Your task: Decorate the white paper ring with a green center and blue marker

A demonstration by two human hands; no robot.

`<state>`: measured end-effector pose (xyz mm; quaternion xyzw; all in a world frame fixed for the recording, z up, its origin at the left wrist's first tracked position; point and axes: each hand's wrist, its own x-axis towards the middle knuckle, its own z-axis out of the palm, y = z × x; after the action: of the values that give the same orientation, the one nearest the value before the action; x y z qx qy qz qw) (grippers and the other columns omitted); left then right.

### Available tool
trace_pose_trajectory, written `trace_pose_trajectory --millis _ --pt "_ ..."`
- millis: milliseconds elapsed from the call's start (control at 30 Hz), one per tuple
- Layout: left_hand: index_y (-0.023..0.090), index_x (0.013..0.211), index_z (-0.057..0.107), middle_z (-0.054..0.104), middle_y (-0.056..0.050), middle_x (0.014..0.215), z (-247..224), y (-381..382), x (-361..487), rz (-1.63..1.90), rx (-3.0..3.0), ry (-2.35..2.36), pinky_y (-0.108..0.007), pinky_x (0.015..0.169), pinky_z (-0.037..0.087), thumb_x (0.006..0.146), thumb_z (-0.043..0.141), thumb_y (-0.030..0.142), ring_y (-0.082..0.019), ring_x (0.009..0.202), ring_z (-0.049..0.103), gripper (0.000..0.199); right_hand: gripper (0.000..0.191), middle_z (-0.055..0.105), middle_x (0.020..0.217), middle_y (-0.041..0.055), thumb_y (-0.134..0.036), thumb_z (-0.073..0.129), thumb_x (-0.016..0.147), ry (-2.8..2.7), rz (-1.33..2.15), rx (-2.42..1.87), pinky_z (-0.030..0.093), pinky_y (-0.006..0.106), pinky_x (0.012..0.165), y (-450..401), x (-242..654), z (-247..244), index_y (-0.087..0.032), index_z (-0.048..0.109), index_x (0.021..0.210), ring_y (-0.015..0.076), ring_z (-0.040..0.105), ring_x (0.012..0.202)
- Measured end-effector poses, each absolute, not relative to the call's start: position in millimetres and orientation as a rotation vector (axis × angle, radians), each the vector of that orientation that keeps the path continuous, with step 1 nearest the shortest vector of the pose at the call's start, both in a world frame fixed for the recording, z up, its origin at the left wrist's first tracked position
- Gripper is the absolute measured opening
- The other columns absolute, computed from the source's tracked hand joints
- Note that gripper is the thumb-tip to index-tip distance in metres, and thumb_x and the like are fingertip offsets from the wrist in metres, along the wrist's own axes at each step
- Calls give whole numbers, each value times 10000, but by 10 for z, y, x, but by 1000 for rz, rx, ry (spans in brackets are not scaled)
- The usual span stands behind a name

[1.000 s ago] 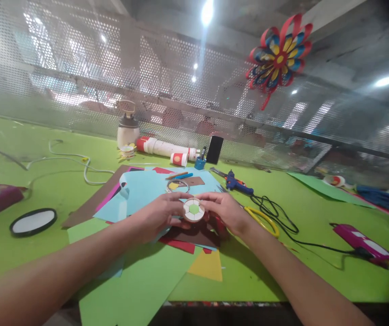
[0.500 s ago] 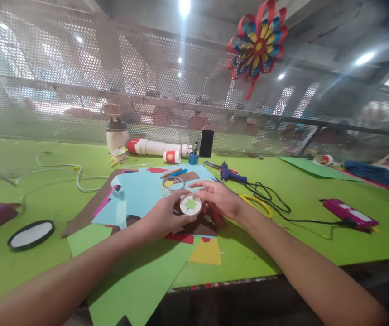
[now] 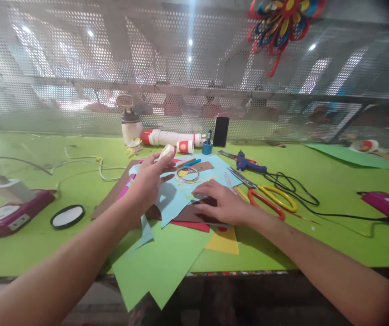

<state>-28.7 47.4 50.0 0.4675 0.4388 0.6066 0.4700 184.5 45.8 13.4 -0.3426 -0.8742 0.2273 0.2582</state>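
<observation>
A small round white piece (image 3: 167, 151), tilted away, is pinched between the thumb and fingers of my left hand (image 3: 150, 179); its patterned face barely shows. This hand is raised over the light blue paper (image 3: 170, 199). My right hand (image 3: 223, 201) rests low on the paper pile, palm down with its fingers apart and nothing visible in them. Beneath its fingers lie small green scraps and brown paper (image 3: 187, 214). A clear ring, like a tape roll (image 3: 188, 174), lies just beyond. Scissors with orange and yellow handles (image 3: 267, 203) lie right of my right hand.
A blue glue gun (image 3: 248, 164) with a black cord lies at the right. Behind the papers are a red cup (image 3: 185, 146), a blue pen holder (image 3: 207, 147), a phone (image 3: 221, 131) and a white tube (image 3: 170, 137). Green paper (image 3: 163, 262) overhangs the front edge. A power strip (image 3: 21, 217) sits left.
My left hand has lifted the round piece away and forward, turning its face from view. My right hand has separated from it and dropped to the papers. The view has shifted left.
</observation>
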Motion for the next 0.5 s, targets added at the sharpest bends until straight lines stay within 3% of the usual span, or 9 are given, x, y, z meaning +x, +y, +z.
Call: trace_pose_trajectory --millis 100,300,500 --pt "156 972 591 624 -61 897 448 504 -302 1452 1131 1175 -324 798 458 712 765 539 -203 898 597 495 421 629 1293 135 -375 699 841 -2576 483 -862 414 509 1027 404 1806 137 -192 669 1219 309 493 1217" --pt "176 1115 565 616 -63 996 356 592 -379 1386 1172 1341 -322 786 425 698 758 569 -194 886 597 604 400 626 1284 152 -450 594 916 -2742 201 -903 443 536 913 336 1732 121 -187 672 1207 349 496 1148" --pt "150 1047 601 658 -90 911 379 626 -352 1114 1224 1406 -305 697 418 688 743 591 -224 859 617 586 392 614 1276 151 -454 532 947 -2720 18 -944 430 534 918 239 1651 33 -184 642 1210 342 497 1119"
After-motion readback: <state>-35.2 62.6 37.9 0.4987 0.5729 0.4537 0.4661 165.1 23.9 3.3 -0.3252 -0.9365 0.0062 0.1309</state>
